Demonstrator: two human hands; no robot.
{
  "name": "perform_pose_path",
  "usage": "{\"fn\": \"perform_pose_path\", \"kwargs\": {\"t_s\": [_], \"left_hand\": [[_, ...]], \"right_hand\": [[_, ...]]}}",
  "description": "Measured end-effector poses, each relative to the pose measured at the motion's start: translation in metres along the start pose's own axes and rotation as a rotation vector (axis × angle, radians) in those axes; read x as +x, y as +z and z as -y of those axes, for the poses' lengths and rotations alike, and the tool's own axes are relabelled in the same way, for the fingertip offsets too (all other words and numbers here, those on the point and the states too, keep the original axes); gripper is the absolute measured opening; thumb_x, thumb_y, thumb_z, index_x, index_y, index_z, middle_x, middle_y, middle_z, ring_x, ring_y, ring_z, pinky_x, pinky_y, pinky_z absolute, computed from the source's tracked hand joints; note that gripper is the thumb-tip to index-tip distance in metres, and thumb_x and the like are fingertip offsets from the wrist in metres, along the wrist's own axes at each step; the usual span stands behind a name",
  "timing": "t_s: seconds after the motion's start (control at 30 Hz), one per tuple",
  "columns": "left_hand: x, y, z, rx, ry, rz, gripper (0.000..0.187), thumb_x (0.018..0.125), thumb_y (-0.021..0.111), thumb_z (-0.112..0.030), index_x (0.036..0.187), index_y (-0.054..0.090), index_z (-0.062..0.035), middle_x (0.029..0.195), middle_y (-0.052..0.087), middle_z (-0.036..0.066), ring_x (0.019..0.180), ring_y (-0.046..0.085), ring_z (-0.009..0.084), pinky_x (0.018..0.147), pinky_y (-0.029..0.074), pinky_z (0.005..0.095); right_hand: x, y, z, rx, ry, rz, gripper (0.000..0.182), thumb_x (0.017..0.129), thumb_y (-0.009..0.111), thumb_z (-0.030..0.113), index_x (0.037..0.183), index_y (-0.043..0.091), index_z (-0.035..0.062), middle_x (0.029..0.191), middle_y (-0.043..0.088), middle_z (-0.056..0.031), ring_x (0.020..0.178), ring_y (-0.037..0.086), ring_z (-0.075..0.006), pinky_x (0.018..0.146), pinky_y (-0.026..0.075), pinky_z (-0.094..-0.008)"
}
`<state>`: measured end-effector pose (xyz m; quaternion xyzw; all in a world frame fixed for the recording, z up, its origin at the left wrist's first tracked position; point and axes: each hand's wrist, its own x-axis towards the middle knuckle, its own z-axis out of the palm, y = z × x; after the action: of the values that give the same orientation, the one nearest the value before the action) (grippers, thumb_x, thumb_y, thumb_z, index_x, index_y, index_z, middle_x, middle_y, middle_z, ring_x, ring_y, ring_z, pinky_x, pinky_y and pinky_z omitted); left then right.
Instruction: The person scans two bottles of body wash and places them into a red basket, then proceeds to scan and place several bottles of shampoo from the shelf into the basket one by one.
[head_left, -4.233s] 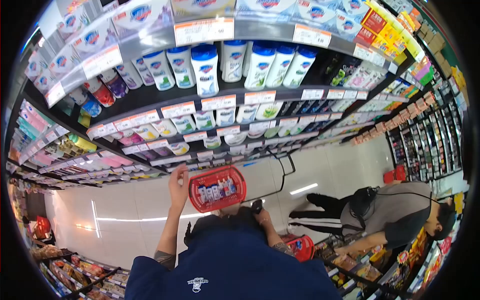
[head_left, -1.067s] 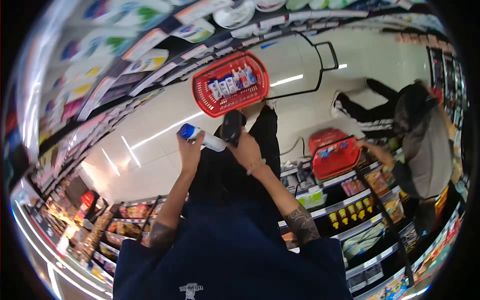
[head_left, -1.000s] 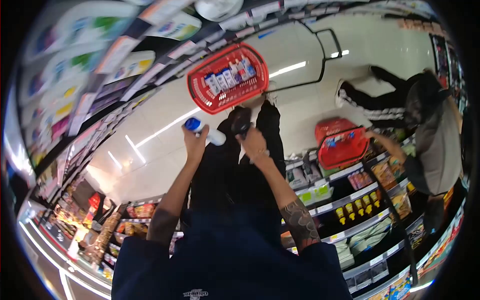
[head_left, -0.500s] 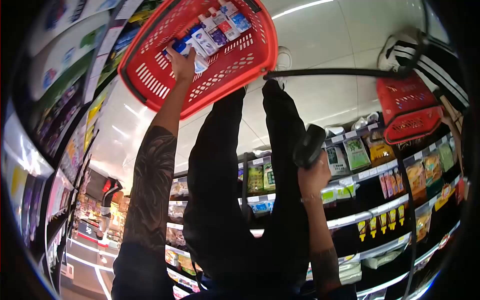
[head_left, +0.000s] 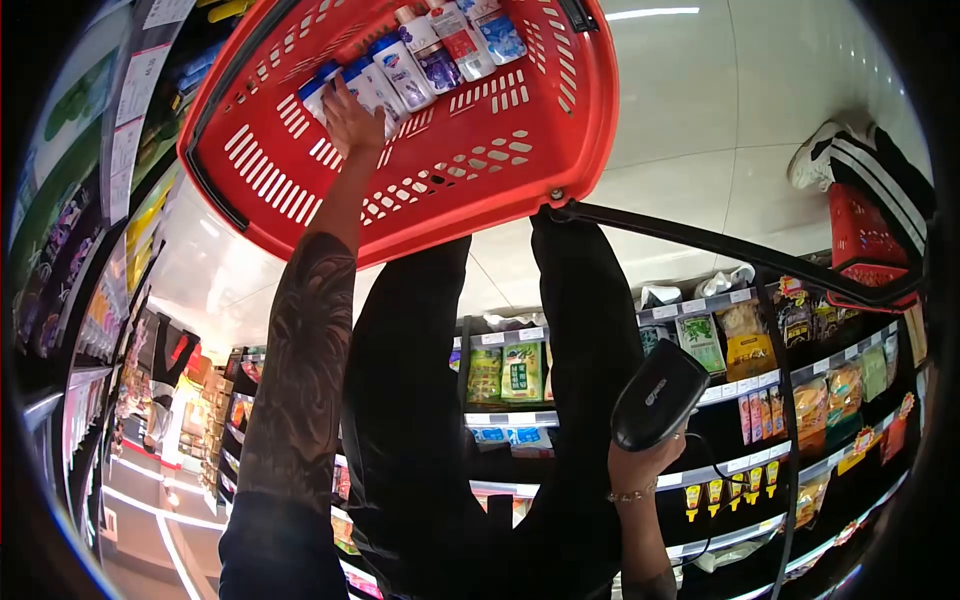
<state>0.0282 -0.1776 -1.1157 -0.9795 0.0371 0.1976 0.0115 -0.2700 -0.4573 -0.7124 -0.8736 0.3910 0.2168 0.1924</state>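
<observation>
My left hand (head_left: 352,118) reaches into a red shopping basket (head_left: 420,195). Its fingers are curled over a white bottle (head_left: 318,98) with a blue cap, at the left end of a row lying along the basket's far side. Beside it lie more white bottles (head_left: 402,76) with blue caps, then a purple-labelled bottle (head_left: 432,58), a red-labelled one (head_left: 462,42) and a blue-patterned pack (head_left: 500,38). The hand hides part of the nearest bottles. My right hand (head_left: 645,468) is closed round a black handheld device (head_left: 660,395), shaped like a barcode scanner.
The basket's long black handle (head_left: 690,232) stretches right. A person's striped trouser leg (head_left: 880,180) and a second red basket (head_left: 865,245) are at the right. Shelves of packaged goods (head_left: 745,335) line the lower right, with more shelving (head_left: 75,250) at the left.
The basket appears larger and lower in view, and the bottles have shifted with it. My left hand stays at the bottles. The black device has moved lower and to the right.
</observation>
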Motion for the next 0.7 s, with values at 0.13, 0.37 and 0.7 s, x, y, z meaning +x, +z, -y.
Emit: {"fn": "perform_pose_path", "kwargs": {"t_s": [0.13,0.37,0.7], "left_hand": [[-0.023,-0.03,-0.016,0.011,-0.108,0.121,0.08,0.075,0.074,-0.019,0.141,0.03,-0.0066,0.142,0.031,0.019,0.132,0.033,0.0372,0.105,0.037,0.0452],[-0.137,-0.173,-0.09,-0.282,0.232,0.099,0.056,0.084,0.06,-0.016,0.131,0.037,0.0034,0.126,0.043,0.03,0.113,0.044,0.0471,0.094,0.041,0.0532],[-0.334,-0.492,-0.185,-0.937,0.054,0.172,0.038,0.091,0.059,-0.011,0.125,0.045,-0.0015,0.115,0.053,0.019,0.09,0.06,0.0282,0.077,0.051,0.0355]], "right_hand": [[0.01,0.0,0.017,0.02,0.062,0.037,0.057,0.061,0.081,0.014,0.109,0.055,-0.0028,0.088,0.062,-0.0147,0.077,0.063,-0.0354,0.066,0.049,-0.0423],[-0.006,0.0,0.034,-0.002,-0.06,0.127,0.045,0.067,0.066,0.007,0.111,0.054,0.0025,0.092,0.056,-0.0121,0.08,0.06,-0.0304,0.07,0.049,-0.0403],[-0.106,-0.108,0.055,-0.335,-0.367,0.44,0.034,0.087,0.053,0.016,0.12,0.056,0.0081,0.11,0.063,-0.0118,0.111,0.057,-0.0266,0.088,0.046,-0.04]]}}
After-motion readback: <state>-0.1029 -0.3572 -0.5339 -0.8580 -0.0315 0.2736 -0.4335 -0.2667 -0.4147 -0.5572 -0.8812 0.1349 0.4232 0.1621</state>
